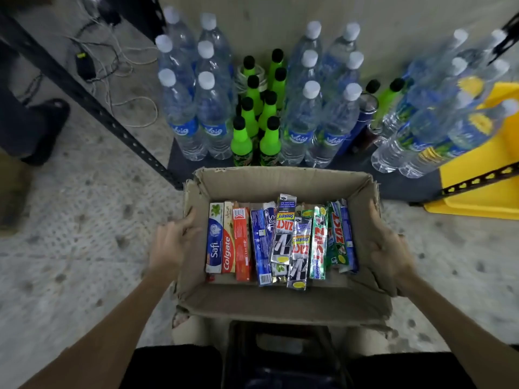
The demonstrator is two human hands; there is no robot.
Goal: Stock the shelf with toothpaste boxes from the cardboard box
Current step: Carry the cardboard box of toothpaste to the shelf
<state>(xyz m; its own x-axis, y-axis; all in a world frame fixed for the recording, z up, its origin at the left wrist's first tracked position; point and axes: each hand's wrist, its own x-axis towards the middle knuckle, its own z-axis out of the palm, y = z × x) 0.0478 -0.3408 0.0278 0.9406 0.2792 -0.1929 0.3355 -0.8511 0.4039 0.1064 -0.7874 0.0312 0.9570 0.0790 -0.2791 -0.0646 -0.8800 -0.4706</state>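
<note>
The floor [70, 248] is pale, speckled and worn, with a plain wall behind and loose cables [112, 66] with a small black adapter lying at the upper left. A low dark shelf [179, 161] framed by black perforated metal posts sits at floor level just beyond the cardboard box [280, 304]. It is crowded with clear water bottles [213, 119] with white caps and blue labels, and a tight group of bright green bottles [250, 127] with black caps between them; more water bottles lean at the right beside a yellow tub [483, 197]. These bottles fill the front edge of the shelf right behind the box. The box is open-topped with ragged, torn rims and sits low in front of the person, over a dark stool [280, 349]. The left hand [175, 242] grips the box's left wall, fingers curled over its rim, and the right hand [390, 248] holds the right wall, thumb inside. Inside, the toothpaste boxes [280, 242] lie flat in a row side by side, a few overlapping in the middle, their long axes running from the person toward the shelf.
</note>
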